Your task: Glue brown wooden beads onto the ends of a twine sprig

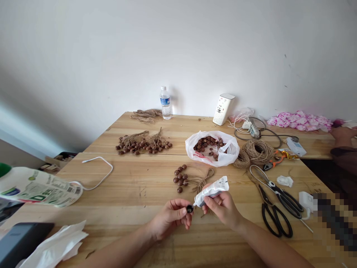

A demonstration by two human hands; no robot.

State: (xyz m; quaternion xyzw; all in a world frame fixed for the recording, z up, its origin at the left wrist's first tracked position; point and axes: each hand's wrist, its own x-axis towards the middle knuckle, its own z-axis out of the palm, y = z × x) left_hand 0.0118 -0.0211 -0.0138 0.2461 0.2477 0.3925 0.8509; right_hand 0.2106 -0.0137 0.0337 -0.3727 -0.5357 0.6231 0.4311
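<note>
My left hand point(170, 217) pinches a small, dark, hollow round shell point(189, 209) between thumb and fingers, its opening facing up. My right hand point(223, 208) is closed around a white glue tube point(212, 190), tilted so that its nozzle comes right up to the shell; whether they touch I cannot tell. Just beyond the hands lies a bunch of twine point(205, 180) with several brown nuts point(180, 180) at its left. Farther back, a white plastic bag point(192, 149) stands open with brown nuts and shell pieces inside.
Finished-looking nut bunches point(145, 145) lie back left, near a water bottle point(165, 104). Twine rolls point(258, 150), pliers point(272, 163) and scissors point(276, 219) lie to the right. At the left are a large white bottle point(41, 186) and a white cable point(107, 175). Another person's arm point(344, 137) shows far right.
</note>
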